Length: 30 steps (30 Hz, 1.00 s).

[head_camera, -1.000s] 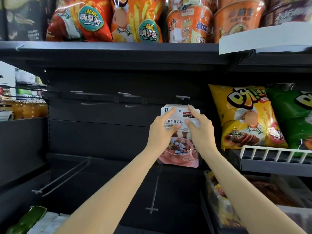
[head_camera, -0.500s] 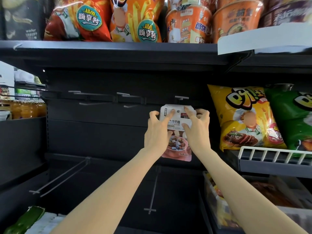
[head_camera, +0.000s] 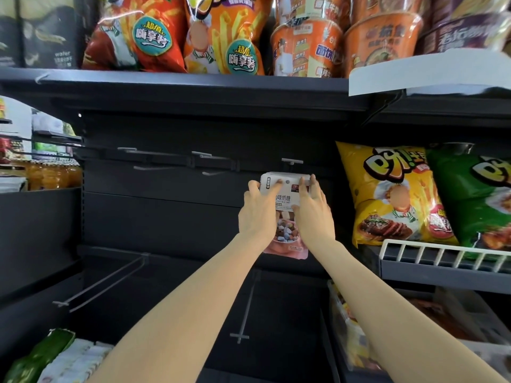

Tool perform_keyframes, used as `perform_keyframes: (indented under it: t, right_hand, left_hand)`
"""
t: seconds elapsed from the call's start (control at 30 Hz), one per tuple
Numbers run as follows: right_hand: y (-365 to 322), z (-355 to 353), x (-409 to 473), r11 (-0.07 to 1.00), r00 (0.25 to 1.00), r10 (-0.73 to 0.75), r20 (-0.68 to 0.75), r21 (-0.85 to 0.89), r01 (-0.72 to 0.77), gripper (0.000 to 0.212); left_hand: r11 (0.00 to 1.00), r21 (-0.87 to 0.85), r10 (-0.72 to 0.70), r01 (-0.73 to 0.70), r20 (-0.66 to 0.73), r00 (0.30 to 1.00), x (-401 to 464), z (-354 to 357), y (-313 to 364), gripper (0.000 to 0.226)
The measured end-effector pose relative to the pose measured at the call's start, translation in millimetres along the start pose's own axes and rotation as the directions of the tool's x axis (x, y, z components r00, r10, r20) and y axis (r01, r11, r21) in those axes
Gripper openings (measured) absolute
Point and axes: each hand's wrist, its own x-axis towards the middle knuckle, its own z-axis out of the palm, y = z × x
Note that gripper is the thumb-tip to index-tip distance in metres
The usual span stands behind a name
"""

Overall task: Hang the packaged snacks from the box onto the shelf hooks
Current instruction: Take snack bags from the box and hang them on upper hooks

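A flat pink-and-white plastic snack pouch [head_camera: 284, 200], printed with a bowl of coloured candies, is pinched between both hands: left hand [head_camera: 260, 214] on its left edge, right hand [head_camera: 313, 211] on its right, just under a grey metal hook [head_camera: 292, 162].

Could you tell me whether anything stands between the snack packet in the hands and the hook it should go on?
Nothing visible does. Both the left hand and right hand hold the snack packet just below the hook. The hook looks bare, and no other goods lie between it and the packet's top edge.
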Motion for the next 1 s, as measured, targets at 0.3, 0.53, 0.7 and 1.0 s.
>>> perform_keyframes:
  t: [0.3, 0.53, 0.7, 1.0]
  right_hand:
    - [-14.0, -9.1, -28.2, 0.978, 0.986, -0.057, -0.159, 0.191, 0.088, 0.033]
    - [-84.7, 8.6, -56.7, 0.861, 0.98, -0.181, -0.085, 0.467, 0.199, 0.025]
    - [-178.2, 50.5, -85.7, 0.783, 0.956, -0.277, 0.096, 0.599, 0.167, 0.022]
    - [-413.5, 168.8, -179.9, 0.697, 0.786, -0.456, 0.419, 0.717, 0.022, 0.022]
  left_hand:
    - [0.995, 0.066, 0.08, -0.073, -0.105, 0.991, -15.3, -23.4, -14.9, 0.046]
    - [1.0, 0.029, 0.016, -0.013, -0.098, 0.995, -46.9, -76.3, -73.8, 0.025]
    - [0.987, 0.056, -0.147, 0.151, -0.078, 0.986, -94.3, -130.9, -168.9, 0.021]
    - [0.825, 0.086, -0.559, 0.559, -0.03, 0.829, -209.5, -247.8, -401.9, 0.012]
